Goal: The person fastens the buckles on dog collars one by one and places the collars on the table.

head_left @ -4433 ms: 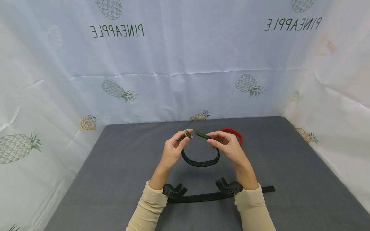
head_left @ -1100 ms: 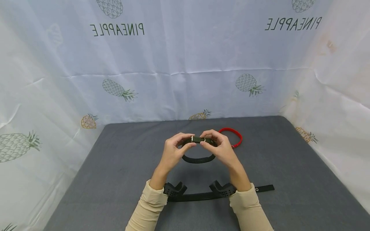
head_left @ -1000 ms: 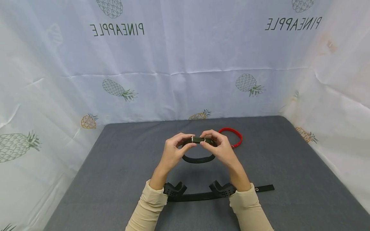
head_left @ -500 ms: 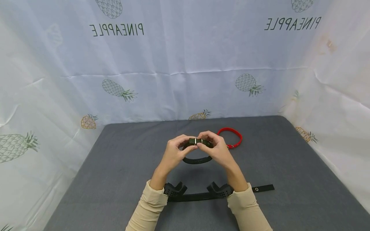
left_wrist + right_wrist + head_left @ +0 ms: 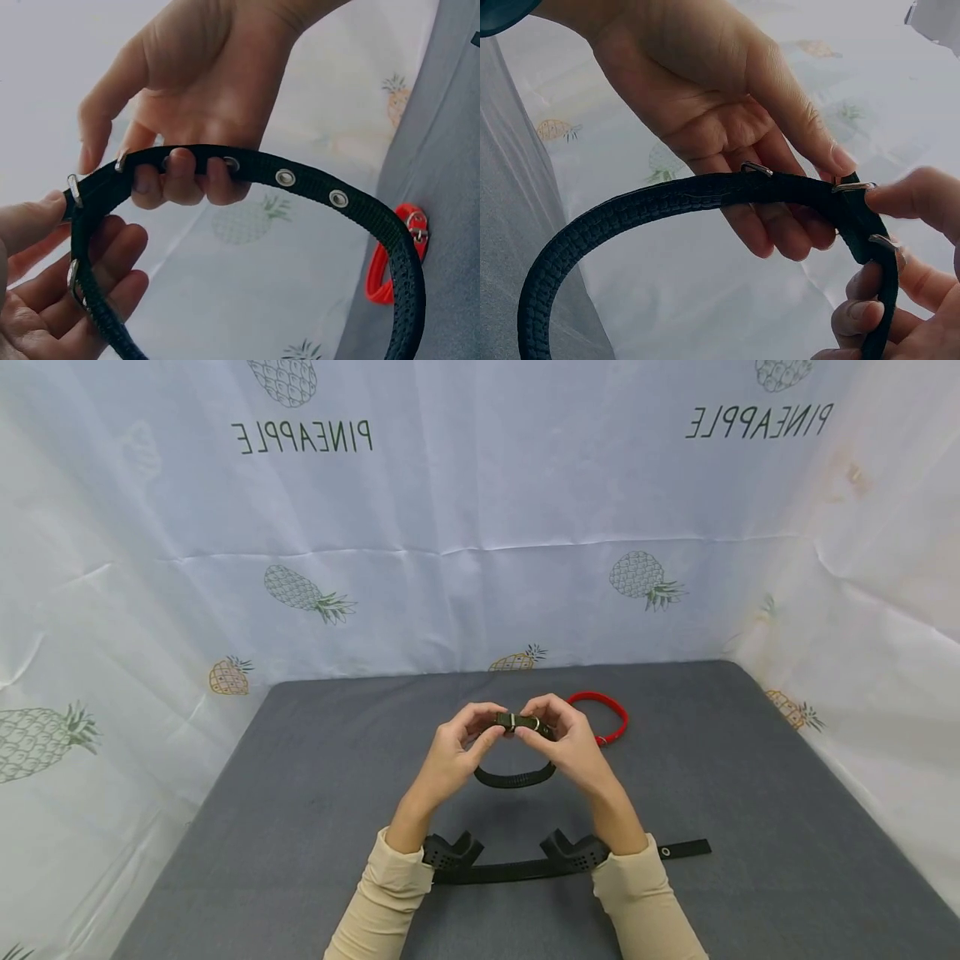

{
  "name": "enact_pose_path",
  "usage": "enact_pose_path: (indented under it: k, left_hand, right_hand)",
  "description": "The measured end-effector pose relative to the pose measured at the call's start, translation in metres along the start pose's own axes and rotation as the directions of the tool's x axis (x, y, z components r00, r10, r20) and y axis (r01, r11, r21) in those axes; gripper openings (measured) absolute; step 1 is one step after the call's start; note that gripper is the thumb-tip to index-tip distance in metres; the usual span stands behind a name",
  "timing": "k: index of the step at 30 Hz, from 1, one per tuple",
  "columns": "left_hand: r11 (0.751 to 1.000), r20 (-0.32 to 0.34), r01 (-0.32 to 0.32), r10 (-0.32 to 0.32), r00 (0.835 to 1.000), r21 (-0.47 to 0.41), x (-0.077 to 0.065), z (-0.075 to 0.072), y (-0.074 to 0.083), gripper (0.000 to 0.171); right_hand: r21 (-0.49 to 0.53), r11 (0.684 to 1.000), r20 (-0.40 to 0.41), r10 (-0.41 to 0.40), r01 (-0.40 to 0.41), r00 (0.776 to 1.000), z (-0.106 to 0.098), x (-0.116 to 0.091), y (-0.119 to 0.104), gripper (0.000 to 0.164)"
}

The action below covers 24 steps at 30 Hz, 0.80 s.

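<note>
In the head view, a dark green-black dog collar (image 5: 513, 781), bent into a loop, is held above the table by both hands. My left hand (image 5: 450, 756) pinches it at the left of the metal fittings, thumb in front. The left wrist view shows the left thumb (image 5: 34, 221) on the strap end beside a metal loop (image 5: 73, 189), with a buckle (image 5: 73, 275) lower on the band. My right hand (image 5: 573, 752) grips the band from the right; its fingers (image 5: 180, 169) curl over the eyelet part. In the right wrist view, the right thumb (image 5: 907, 195) touches a metal loop.
A red collar (image 5: 617, 735) lies on the grey table (image 5: 300, 827) behind the right hand. Another black strap with an eyelet (image 5: 686, 849) lies straight across the front, under the wrists. White pineapple-print cloth (image 5: 450, 610) rises behind the table and at both sides.
Earlier the strap tip was apart from the ringed end; now both ends overlap at the metal fittings. Over the last second the right hand shifted slightly left, then back, and the fittings tilted.
</note>
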<state>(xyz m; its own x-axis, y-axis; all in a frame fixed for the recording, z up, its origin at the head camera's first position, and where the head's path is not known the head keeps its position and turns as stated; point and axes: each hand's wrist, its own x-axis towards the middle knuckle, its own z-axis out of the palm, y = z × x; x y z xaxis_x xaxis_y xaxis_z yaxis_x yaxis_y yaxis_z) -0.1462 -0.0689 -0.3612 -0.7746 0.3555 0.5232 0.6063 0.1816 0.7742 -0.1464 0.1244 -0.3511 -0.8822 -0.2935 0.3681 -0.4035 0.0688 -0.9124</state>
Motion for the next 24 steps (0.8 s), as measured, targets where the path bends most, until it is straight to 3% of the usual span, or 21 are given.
enact_pose_path:
  k: [5,10,20,24]
  left_hand:
    - [1.0,-0.037,-0.012,0.013,0.999,0.024,0.0,0.0006,0.0,0.026]
    - [0.996,-0.086,-0.078,0.082,0.993,0.039,0.0,0.0017,-0.0023,0.025]
    - [0.98,-0.131,-0.174,0.186,0.974,0.097,0.002,0.0042,-0.006,0.023]
    - [0.977,-0.14,-0.178,0.194,0.971,0.117,0.0023,0.0048,-0.0055,0.022]
  right_hand:
    - [0.025,1.0,0.034,-0.009,0.008,0.999,0.0008,0.0009,0.0019,0.035]
    - [0.062,0.998,0.051,-0.024,0.021,0.998,0.0027,0.0016,0.0021,0.042]
    - [0.037,0.999,0.016,-0.022,0.022,1.0,0.0054,0.002,0.0007,0.034]
    - [0.037,0.999,0.002,-0.026,0.026,1.0,0.0067,0.0022,0.0008,0.032]
